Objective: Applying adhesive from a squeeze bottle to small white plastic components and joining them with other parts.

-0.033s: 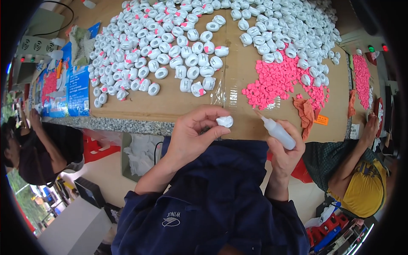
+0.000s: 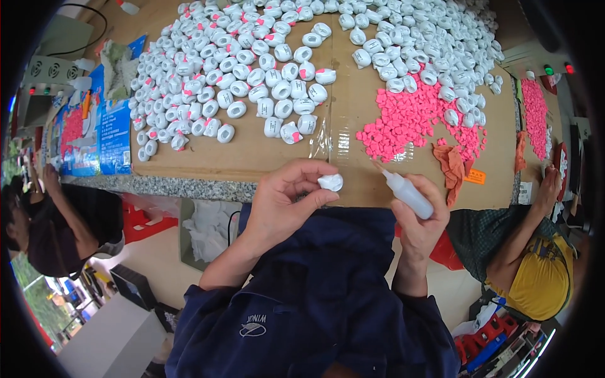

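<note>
Between the thumb and fingers of my left hand is a small rounded white hollow piece, pinched above the table's near edge. My right hand is wrapped round a translucent squeeze bottle. Its thin nozzle tilts up and left, apart from the white piece. Beyond my left hand lie many similar white pieces, several with pink parts on them. A denser heap of white pieces fills the far right. Small pink pieces are piled just beyond the bottle.
Brown cardboard covers the table, with a granite edge along the near left. A crumpled orange cloth lies right of the bottle. A bin of white material stands below the edge. Co-workers sit at left and right.
The white piece seems slightly turned in my left fingers. Both hands keep their hold, and the whole view has shifted very little.
</note>
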Action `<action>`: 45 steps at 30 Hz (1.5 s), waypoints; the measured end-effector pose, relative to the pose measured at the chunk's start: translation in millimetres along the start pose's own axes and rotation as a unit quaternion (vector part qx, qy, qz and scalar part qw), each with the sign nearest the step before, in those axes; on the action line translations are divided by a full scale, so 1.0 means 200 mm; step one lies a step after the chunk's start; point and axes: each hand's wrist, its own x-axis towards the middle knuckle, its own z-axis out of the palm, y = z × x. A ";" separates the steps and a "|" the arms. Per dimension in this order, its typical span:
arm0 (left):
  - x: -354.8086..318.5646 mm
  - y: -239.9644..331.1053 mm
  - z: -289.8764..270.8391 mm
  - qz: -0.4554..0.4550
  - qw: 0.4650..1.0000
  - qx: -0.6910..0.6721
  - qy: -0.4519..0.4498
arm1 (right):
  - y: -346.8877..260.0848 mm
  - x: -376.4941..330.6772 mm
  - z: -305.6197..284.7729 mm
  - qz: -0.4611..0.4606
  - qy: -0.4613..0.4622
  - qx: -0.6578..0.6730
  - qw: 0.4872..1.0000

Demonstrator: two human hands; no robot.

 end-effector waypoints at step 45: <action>-0.03 -0.09 0.13 0.041 0.998 -0.054 -0.017 | -0.08 0.03 0.03 -0.194 -0.103 -0.259 0.940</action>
